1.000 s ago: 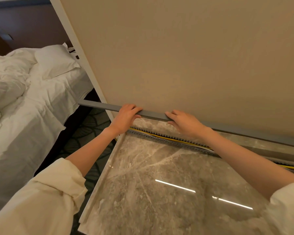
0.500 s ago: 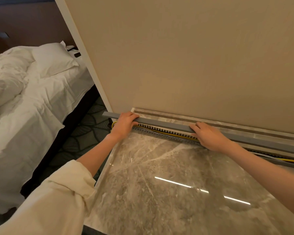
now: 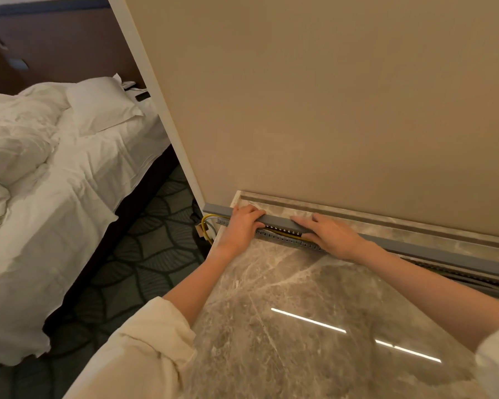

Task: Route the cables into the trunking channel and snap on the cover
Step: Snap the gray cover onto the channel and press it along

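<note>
Where our rolled cream sleeves [image 3: 144, 347] fill the near edge, both our forearms reach away over the glossy marble top [image 3: 285, 326], which carries two bright streaks of reflected light. Further out, the slotted grey channel [image 3: 288, 241] lies along the far side of the top, running from its left corner off to the right. Inside it we see a yellow cable [image 3: 288, 234] lying lengthwise between the toothed walls; at the left end the cables spill out of the channel and loop down past the corner of the top, yellow and grey strands together. Over the channel sits the long grey cover [image 3: 444, 251], slanting from the left corner away to the right edge; between our hands a gap shows the teeth and cable beneath, so there it is not yet seated. Our left hand [image 3: 242, 226] grips the cover near its left end, fingers curled over its top. Just to the right, our right hand [image 3: 329, 233] lies on the cover with fingers stretched nearly straight along it, pressing down, holding nothing. Beyond the cover runs a marble ledge [image 3: 357, 210], then the beige wall [image 3: 329, 96]. Far left, across patterned carpet [image 3: 156, 240], stands a bed [image 3: 55, 182] with rumpled white sheets and a pillow [image 3: 101, 105].
</note>
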Motion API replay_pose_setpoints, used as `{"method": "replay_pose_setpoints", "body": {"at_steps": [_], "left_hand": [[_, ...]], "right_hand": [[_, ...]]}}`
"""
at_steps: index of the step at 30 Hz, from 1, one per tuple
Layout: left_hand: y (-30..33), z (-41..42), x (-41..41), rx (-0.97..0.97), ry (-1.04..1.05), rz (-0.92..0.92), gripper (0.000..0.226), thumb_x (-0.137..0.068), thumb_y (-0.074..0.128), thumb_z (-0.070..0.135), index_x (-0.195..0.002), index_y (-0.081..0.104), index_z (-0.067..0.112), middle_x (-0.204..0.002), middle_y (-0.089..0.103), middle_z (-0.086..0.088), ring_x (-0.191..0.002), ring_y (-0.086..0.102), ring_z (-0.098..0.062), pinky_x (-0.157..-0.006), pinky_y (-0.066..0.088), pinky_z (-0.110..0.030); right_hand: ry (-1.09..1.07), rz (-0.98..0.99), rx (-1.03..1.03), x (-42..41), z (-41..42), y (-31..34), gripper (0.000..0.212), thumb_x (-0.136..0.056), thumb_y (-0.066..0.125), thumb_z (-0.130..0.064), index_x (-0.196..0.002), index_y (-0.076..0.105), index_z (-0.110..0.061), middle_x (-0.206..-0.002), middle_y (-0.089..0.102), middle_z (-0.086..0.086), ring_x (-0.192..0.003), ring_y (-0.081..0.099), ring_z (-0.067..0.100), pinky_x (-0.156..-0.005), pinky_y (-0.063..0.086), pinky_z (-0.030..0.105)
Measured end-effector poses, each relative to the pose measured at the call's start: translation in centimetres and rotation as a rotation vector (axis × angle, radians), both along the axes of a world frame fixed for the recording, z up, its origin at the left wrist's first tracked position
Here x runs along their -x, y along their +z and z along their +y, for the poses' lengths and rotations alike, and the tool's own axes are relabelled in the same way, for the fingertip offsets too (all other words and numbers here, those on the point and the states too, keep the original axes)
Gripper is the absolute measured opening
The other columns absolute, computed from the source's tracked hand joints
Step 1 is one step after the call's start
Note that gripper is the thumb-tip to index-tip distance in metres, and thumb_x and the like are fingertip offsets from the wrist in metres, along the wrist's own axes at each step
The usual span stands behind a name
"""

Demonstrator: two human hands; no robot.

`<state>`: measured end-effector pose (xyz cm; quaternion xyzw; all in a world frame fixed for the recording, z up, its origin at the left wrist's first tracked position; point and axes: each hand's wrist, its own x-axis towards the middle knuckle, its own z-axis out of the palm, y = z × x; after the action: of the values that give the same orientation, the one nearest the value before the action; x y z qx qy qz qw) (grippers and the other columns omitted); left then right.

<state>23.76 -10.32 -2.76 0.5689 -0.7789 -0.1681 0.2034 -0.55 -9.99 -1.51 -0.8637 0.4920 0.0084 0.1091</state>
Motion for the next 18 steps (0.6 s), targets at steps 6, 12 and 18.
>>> {"method": "replay_pose_setpoints", "body": {"at_steps": [6,12,18], "left_hand": [[0.2,-0.2,-0.7,0.062,-0.009,0.088,0.030,-0.093,0.055,0.023,-0.117,0.063,0.008,-0.108,0.064,-0.011,-0.103,0.053,-0.025,-0.100,0.032,-0.034],[-0.3,-0.2,0.8,0.078,-0.017,0.127,0.030,-0.092,0.056,0.022,-0.119,0.063,0.010,-0.106,0.064,-0.009,-0.102,0.052,-0.025,-0.097,0.037,-0.037],[-0.4,-0.1,2.3,0.107,-0.046,0.099,0.029,-0.092,0.057,0.022,-0.118,0.064,0.012,-0.102,0.063,-0.009,-0.097,0.050,-0.024,-0.095,0.034,-0.036]], "right_hand": [[0.033,0.013,0.042,0.5,-0.9,0.7,0.050,-0.100,0.033,-0.041,-0.148,0.019,-0.040,-0.103,0.055,0.005,-0.091,0.058,0.026,-0.067,0.047,0.038],[0.036,0.066,0.124,1.9,-0.7,1.4,0.050,-0.099,0.032,-0.043,-0.147,0.019,-0.042,-0.098,0.054,0.003,-0.084,0.059,0.026,-0.061,0.044,0.037],[0.013,0.033,0.111,3.8,0.3,1.0,0.051,-0.100,0.032,-0.041,-0.148,0.017,-0.041,-0.098,0.053,0.002,-0.083,0.058,0.024,-0.062,0.045,0.037]]}}
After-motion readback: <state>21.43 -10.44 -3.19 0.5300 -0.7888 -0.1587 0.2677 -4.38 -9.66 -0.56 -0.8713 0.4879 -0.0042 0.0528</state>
